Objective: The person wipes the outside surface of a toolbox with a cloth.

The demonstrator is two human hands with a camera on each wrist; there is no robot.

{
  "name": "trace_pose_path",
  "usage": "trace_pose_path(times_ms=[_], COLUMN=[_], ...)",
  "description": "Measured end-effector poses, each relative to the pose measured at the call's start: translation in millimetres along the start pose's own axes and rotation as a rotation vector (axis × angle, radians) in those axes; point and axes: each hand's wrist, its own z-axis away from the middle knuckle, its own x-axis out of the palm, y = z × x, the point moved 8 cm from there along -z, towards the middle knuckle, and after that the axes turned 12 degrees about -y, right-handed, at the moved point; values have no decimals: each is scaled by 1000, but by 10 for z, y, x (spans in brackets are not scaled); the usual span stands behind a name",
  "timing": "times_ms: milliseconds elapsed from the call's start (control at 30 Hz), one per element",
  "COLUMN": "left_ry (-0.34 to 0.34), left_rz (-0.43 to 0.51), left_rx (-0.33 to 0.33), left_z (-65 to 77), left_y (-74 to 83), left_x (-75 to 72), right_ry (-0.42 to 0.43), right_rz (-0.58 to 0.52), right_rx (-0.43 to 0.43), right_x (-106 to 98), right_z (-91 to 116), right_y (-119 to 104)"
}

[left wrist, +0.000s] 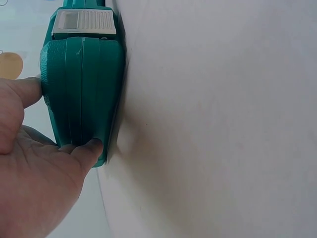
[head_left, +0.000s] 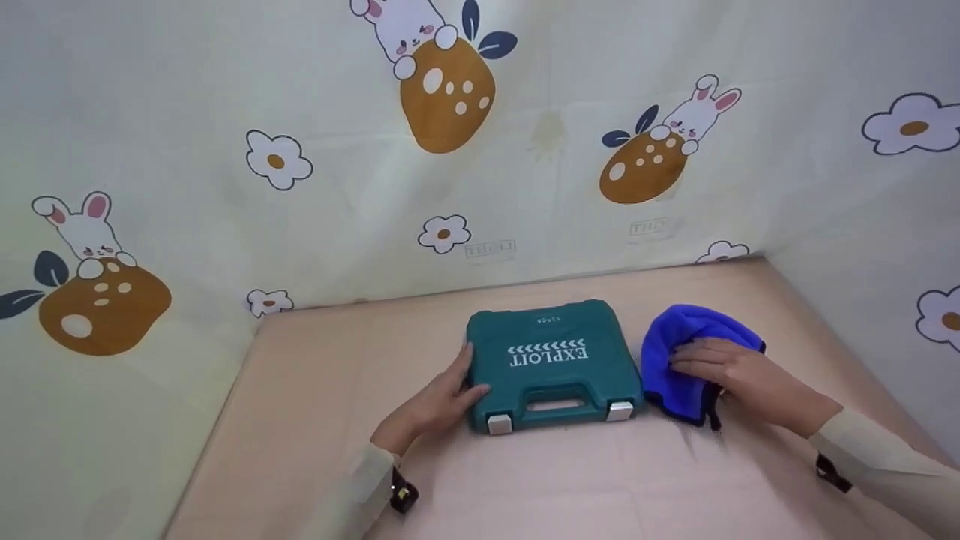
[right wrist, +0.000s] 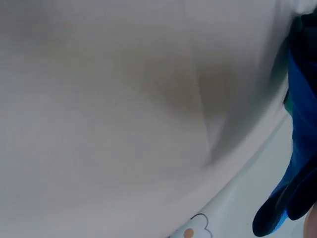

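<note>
A green tool case [head_left: 551, 382] lies flat, its white EXPLOIT lettering upside down in the head view. Its handle and two silver latches face the near side. My left hand [head_left: 442, 394] holds the case at its left side. In the left wrist view the thumb [left wrist: 29, 91] lies against the lid and a fingertip [left wrist: 94, 146] touches the side wall. Just right of the case, my right hand [head_left: 739, 375] grips a bunched blue cloth [head_left: 664, 337] with black edging. Only part of the cloth [right wrist: 302, 119] appears in the right wrist view, and that hand is mostly hidden there.
A pale pink cover spreads over the table [head_left: 322, 375]. Behind it and on both sides hangs a curtain [head_left: 337, 202] printed with rabbits and flowers, meeting the table's back edge. Dark wrist devices [head_left: 403, 491] sit at both sleeves.
</note>
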Motion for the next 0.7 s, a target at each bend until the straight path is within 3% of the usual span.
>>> trace_pose_path(times_ms=[100,233,467,700], left_ry=[4,18,40,85], left_rz=[-1,-5,-37,-126], left_rx=[-10,-15,-30,-15], left_z=[0,5,7,61], left_y=[-1,4,46,173], left_x=[-1,-10,-24,-30], right_ry=[-7,53,234,287], right_rz=[-123,-311,-573,-1123], right_rx=[185,370,555,687], right_x=[-76,-217,-481,-534], right_z=[-13,-17,36,98], right_y=[177,355,558,678])
